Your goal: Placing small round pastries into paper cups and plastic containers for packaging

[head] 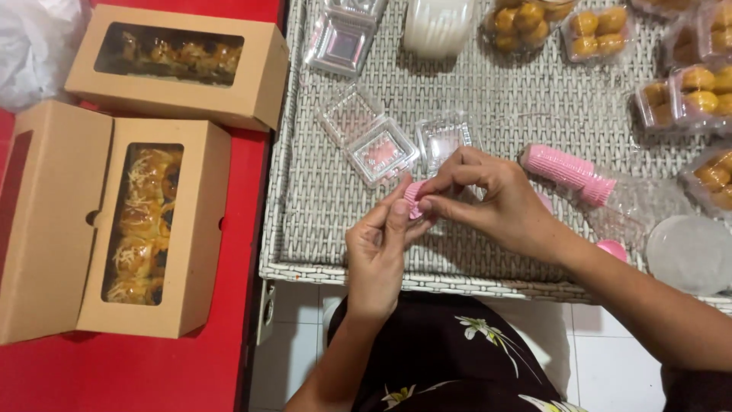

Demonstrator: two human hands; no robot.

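Wicker table (473, 259): clear boxes (381, 152) beside pink liner (414, 200), both hands.

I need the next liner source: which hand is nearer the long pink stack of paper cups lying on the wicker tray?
Right. The right hand sits just left of the pink stack, a short gap between them. The left hand is farther, lower left, beyond the right hand.

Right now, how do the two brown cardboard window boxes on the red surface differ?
The upper brown cardboard window box lies crosswise with its lid shut; the lower brown cardboard window box lies lengthwise with a flap swung open to its left. The lower box's pastries show pale shreds on top; the upper box's look darker and blurred. Both have clear windows showing rows of golden pastries.
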